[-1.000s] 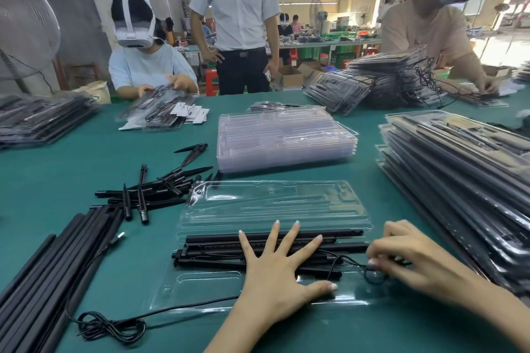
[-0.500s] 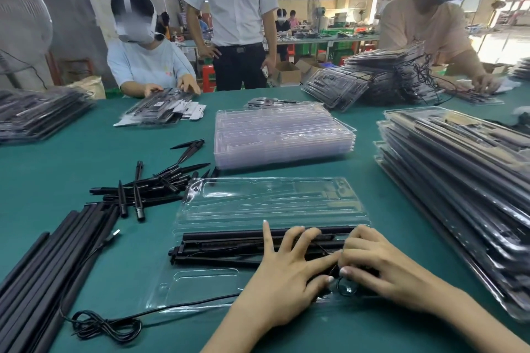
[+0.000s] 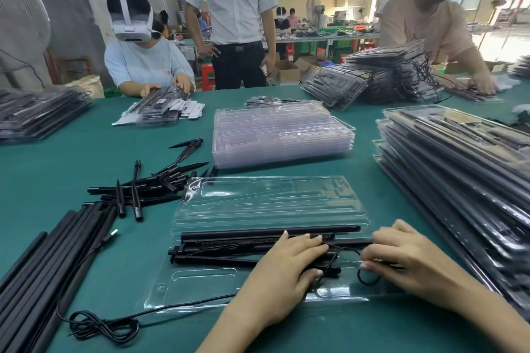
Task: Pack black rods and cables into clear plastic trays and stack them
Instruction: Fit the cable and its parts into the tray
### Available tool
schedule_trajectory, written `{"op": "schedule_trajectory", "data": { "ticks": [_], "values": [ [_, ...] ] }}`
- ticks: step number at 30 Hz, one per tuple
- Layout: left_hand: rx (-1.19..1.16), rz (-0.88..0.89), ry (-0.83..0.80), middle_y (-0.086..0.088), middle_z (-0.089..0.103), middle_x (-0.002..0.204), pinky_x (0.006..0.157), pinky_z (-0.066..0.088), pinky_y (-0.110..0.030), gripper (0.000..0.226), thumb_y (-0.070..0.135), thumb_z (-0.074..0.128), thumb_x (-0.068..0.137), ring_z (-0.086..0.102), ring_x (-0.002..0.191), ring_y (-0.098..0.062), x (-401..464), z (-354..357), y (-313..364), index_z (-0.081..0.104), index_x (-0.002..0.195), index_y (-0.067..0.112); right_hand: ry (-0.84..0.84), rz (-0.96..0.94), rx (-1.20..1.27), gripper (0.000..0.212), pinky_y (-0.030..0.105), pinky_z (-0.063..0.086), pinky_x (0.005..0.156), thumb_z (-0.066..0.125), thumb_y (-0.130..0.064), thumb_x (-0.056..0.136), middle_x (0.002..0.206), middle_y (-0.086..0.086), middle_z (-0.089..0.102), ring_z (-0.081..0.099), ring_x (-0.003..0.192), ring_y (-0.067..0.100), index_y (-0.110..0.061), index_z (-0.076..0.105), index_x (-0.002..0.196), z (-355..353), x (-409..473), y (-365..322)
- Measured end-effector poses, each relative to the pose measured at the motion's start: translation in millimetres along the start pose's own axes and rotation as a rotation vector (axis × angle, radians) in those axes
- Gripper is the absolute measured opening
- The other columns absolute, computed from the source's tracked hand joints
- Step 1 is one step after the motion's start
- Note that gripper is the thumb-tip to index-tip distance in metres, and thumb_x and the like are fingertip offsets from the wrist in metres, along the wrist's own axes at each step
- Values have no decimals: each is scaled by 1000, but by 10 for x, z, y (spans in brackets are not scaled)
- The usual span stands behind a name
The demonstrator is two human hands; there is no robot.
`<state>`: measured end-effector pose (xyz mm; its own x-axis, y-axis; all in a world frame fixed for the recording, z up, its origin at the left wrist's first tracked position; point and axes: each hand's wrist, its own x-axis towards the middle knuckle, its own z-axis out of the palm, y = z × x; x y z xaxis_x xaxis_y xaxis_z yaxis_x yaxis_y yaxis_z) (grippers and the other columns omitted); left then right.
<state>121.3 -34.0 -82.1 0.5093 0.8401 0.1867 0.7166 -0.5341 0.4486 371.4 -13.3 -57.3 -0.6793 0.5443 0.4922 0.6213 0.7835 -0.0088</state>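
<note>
Open clear tray lay at lower centre of the table, hemmed by loose rods lower left and packed stacks right. Left hand pressed flat on the tray's black rods; right hand pinched the cable. No legible writing.

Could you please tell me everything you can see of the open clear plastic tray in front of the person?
The clear plastic tray is a thin, glossy, see-through clamshell lying open and flat on the green table. Moulded long slots run across both halves. The far half is bare; the near half holds black rods lying crosswise. The left hand presses the rods down, while the right hand pinches a black cable loop at the right end.
</note>
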Motion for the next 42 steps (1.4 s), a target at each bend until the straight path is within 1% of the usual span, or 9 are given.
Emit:
{"op": "schedule_trajectory", "data": {
  "ticks": [4,12,16,22,26,31,34,38,42],
  "values": [
    [60,-10,-74,27,16,154,115,-20,-30,43,43,31,102,4,141,10,-16,-7,-9,30,145,44,-15,11,-125,32,23,29,66,47,-40,93,69,-9,50,46,64,9,-24,65,72,-16,36,26],
    [139,-23,-114,25,16,155,117,-15,-37,46,50,31,100,4,143,3,-25,-10,34,18,143,56,-147,268,308,49,22,30,79,33,-66,90,73,-15,45,44,73,1,-28,57,71,105,-69,-6],
    [202,-13,-136,20,14,157,117,-15,-41,44,47,27,102,3,145,-2,-26,-25,48,17,143,57,-71,294,267,42,25,25,84,41,-63,88,79,-14,43,41,87,1,-29,55,67,111,-91,-28],
    [290,-11,-167,12,-2,161,113,-18,-53,45,45,19,102,-8,146,-5,-59,-8,92,5,144,57,9,328,227,34,24,23,79,48,-57,86,72,-14,39,38,82,0,-33,59,66,143,-6,-184],
    [273,-49,-154,10,0,161,112,-18,-54,48,39,20,102,-8,146,-4,-66,24,139,5,143,58,-49,351,226,39,26,26,80,35,-64,88,67,-19,44,42,79,-3,-40,63,76,262,11,-315],
    [280,-52,-149,6,12,159,113,-11,-57,46,39,23,100,2,144,-5,-19,0,140,17,144,53,-185,355,207,39,26,25,84,15,-68,90,80,-26,47,40,86,-5,-42,40,79,322,6,-356],
    [261,-58,-149,7,14,158,113,-12,-57,44,42,23,100,2,143,-3,-20,7,131,23,143,51,-261,284,230,30,21,26,85,9,-59,97,91,-26,42,38,90,-4,-43,35,92,338,-69,-369],
    [232,-61,-156,7,13,158,111,-15,-57,43,46,19,101,1,143,-3,-19,3,136,20,142,56,-257,329,340,14,17,28,94,25,-54,94,98,-26,43,37,100,0,-53,35,102,238,-129,-309],
    [228,-51,-136,6,16,157,112,-14,-58,43,47,21,100,3,142,-4,-29,10,146,19,142,57,-184,348,456,8,13,36,81,56,-34,90,91,-19,57,50,88,2,-41,52,90,141,-83,-330]
  ]
}}
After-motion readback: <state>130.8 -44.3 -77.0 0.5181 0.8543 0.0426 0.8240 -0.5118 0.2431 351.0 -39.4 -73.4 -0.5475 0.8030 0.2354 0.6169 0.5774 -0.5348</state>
